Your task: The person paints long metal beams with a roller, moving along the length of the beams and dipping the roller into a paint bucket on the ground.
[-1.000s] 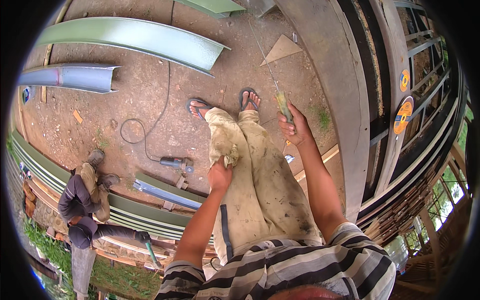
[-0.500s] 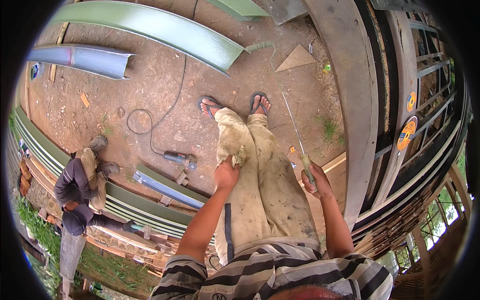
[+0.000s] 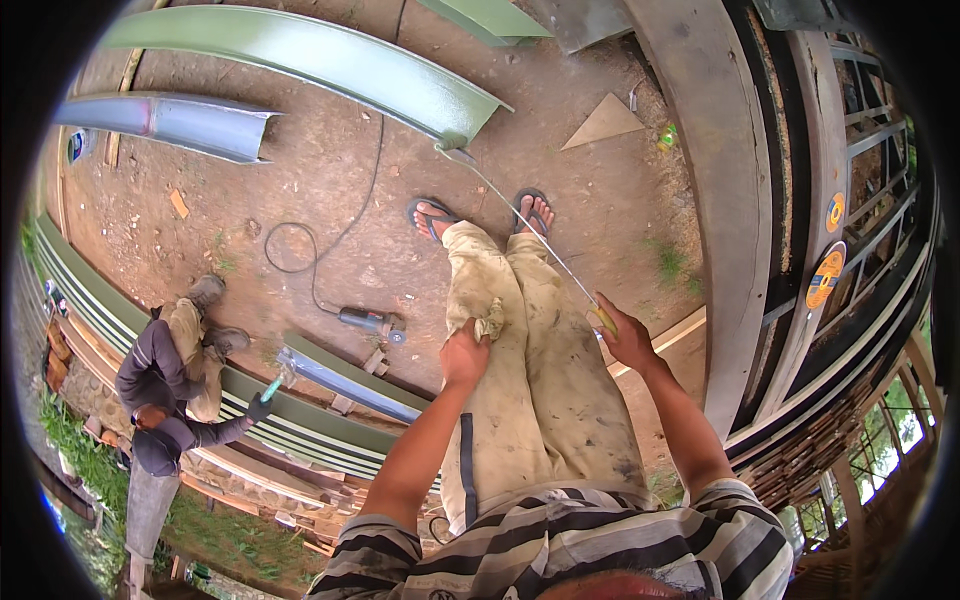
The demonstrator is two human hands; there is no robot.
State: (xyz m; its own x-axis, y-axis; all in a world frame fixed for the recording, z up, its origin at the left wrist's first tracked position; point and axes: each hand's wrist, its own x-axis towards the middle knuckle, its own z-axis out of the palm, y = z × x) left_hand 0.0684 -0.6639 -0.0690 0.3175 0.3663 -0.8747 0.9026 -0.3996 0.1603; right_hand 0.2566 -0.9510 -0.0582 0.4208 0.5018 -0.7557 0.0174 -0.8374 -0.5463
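Observation:
My right hand (image 3: 626,334) grips the yellowish handle of a paint roller (image 3: 540,236). Its long thin rod slants up and left across my legs, and the green roller end touches the near end of a green-painted metal beam (image 3: 400,92) on the ground. Over my left thigh, my left hand (image 3: 466,356) is closed on a crumpled beige cloth (image 3: 490,320); whether this is a loose rag or bunched trouser fabric I cannot tell.
An angle grinder (image 3: 372,322) with its cord lies on the dirt. At left, a co-worker (image 3: 165,375) crouches by long green beams, brush in hand. Bluish-grey beam (image 3: 190,122) lies beyond. At right, a thick post (image 3: 712,200) and grinding discs (image 3: 826,275) on timber.
The roller end has swung left onto the green beam's end, and my right hand has risen slightly. My left hand keeps the cloth. The co-worker's brush hand has moved up and left.

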